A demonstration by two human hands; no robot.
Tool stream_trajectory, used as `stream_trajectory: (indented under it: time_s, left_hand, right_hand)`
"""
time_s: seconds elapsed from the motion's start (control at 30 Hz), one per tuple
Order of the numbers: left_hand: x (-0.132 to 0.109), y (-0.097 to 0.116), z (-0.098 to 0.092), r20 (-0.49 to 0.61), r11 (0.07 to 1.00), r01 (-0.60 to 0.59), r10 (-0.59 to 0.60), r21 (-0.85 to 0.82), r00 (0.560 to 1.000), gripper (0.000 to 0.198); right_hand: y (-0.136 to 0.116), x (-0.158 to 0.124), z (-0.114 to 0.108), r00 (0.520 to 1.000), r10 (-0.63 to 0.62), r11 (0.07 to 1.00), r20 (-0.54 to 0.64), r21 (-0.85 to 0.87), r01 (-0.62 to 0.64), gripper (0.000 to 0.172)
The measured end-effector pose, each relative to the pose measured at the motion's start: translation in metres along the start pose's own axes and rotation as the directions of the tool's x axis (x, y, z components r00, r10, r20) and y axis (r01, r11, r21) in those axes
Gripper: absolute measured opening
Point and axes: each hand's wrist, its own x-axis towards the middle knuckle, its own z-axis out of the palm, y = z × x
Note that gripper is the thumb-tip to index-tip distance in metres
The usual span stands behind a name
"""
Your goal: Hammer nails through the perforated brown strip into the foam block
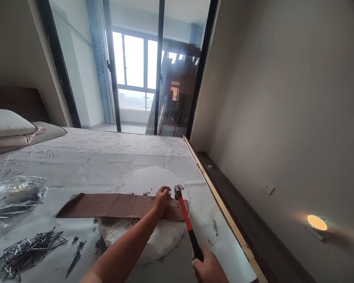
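Note:
A long brown strip (pixel 112 205), studded with many small nail heads, lies across a round white foam block (pixel 147 181) on a sheet-covered bed. My left hand (pixel 161 197) rests on the strip near its right end, fingers pinched together on something too small to make out. My right hand (pixel 208 269) grips the black end of a red-handled hammer (pixel 186 218). The hammer's metal head (pixel 178 191) hovers just right of my left fingers, above the strip's right end.
A pile of loose dark nails (pixel 29 251) lies at the lower left, with a clear plastic bag (pixel 14 194) behind it. Pillows (pixel 8 129) sit at the far left. A wooden bed edge (pixel 221 208) runs along the right beside a wall with a lit lamp (pixel 317 223).

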Motion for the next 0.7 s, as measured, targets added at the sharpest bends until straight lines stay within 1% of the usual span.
stream_trajectory:
  time_s: [0.07, 0.1, 0.17, 0.23, 0.3, 0.33, 0.4, 0.47, 0.5, 0.53, 0.57, 0.6, 0.67, 0.7]
  left_hand:
    - [-0.004, 0.015, -0.002, 0.004, 0.998, -0.013, 0.013, -0.064, 1.0, 0.018]
    - [-0.009, 0.025, -0.004, 0.009, 0.997, -0.029, 0.03, -0.075, 1.0, 0.02]
    - [-0.023, 0.046, -0.012, 0.041, 0.996, -0.062, 0.065, -0.056, 0.997, 0.025]
    - [-0.045, 0.066, -0.027, 0.092, 0.996, -0.087, 0.085, 0.013, 0.992, 0.03]
    - [-0.072, 0.081, -0.05, 0.135, 0.989, -0.104, 0.089, 0.106, 0.987, 0.033]
    - [-0.086, 0.086, -0.066, 0.145, 0.982, -0.11, 0.088, 0.153, 0.986, 0.034]
    - [-0.113, 0.092, -0.103, 0.113, 0.963, -0.118, 0.093, 0.243, 0.989, 0.037]
    - [-0.136, 0.093, -0.148, 0.044, 0.918, -0.137, 0.13, 0.373, 0.99, 0.04]
    - [-0.144, 0.093, -0.171, 0.014, 0.885, -0.119, 0.127, 0.45, 0.992, 0.041]
    - [-0.151, 0.092, -0.193, -0.048, 0.845, -0.093, 0.139, 0.527, 0.989, 0.042]
    - [-0.155, 0.092, -0.215, -0.113, 0.791, -0.053, 0.152, 0.61, 0.982, 0.042]
    - [-0.159, 0.091, -0.234, -0.154, 0.726, -0.005, 0.152, 0.688, 0.976, 0.041]
    - [-0.162, 0.088, -0.267, -0.182, 0.552, 0.086, 0.122, 0.829, 0.976, 0.034]
    - [-0.163, 0.086, -0.279, -0.172, 0.448, 0.12, 0.077, 0.886, 0.982, 0.03]
  right_hand:
    - [-0.002, -0.003, -0.001, 1.0, -0.022, 0.999, 0.008, 0.031, 0.022, 0.007]
    - [-0.003, -0.004, -0.001, 1.0, -0.006, 0.998, 0.025, 0.057, 0.004, 0.008]
    - [-0.004, -0.004, 0.001, 0.996, 0.071, 0.992, 0.06, 0.099, -0.077, 0.008]
    - [-0.002, 0.0, 0.003, 0.987, 0.14, 0.983, 0.076, 0.11, -0.148, 0.007]
    - [0.002, 0.004, 0.004, 0.983, 0.162, 0.977, 0.083, 0.128, -0.171, 0.007]
    - [0.003, 0.005, 0.004, 0.986, 0.145, 0.979, 0.078, 0.135, -0.154, 0.007]
    - [0.003, 0.004, 0.001, 0.994, 0.09, 0.984, 0.057, 0.146, -0.098, 0.008]
    - [0.0, -0.001, -0.004, 0.997, 0.054, 0.986, 0.06, 0.156, -0.063, 0.01]
    - [-0.002, -0.003, -0.006, 0.997, 0.045, 0.986, 0.068, 0.16, -0.055, 0.011]
    - [-0.003, -0.005, -0.007, 0.996, 0.039, 0.984, 0.082, 0.168, -0.052, 0.012]
    - [-0.004, -0.006, -0.008, 0.995, 0.035, 0.983, 0.095, 0.175, -0.051, 0.013]
    - [-0.003, -0.007, -0.007, 0.995, 0.033, 0.983, 0.096, 0.177, -0.05, 0.014]
    - [0.004, -0.006, -0.004, 0.995, 0.059, 0.985, 0.081, 0.156, -0.071, 0.014]
    - [0.009, -0.004, -0.001, 0.994, 0.087, 0.987, 0.066, 0.132, -0.095, 0.014]
